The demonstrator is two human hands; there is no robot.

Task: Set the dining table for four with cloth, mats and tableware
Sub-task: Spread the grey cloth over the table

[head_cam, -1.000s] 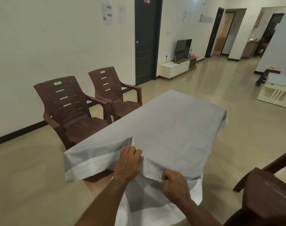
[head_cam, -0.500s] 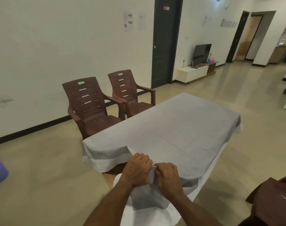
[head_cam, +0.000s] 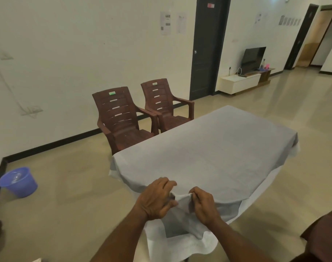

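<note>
A grey tablecloth point(head_cam: 214, 148) with a white border covers the whole dining table and hangs over its edges. At the near corner my left hand point(head_cam: 155, 199) and my right hand point(head_cam: 204, 204) sit close together, each pinching a bunched fold of the cloth between curled fingers and thumb. The corner of the cloth drapes down below my hands. No mats or tableware are in view.
Two brown plastic armchairs point(head_cam: 121, 118) point(head_cam: 165, 103) stand side by side at the table's left edge. Part of another brown chair point(head_cam: 324, 235) shows at the lower right. A blue bucket point(head_cam: 18, 181) sits on the floor at the left. A TV unit point(head_cam: 242, 81) stands far back.
My hands have drawn closer together on the cloth's near corner. The fold on the left side has been pulled flat, and the cloth now covers the exposed table corner. The view has swung left.
</note>
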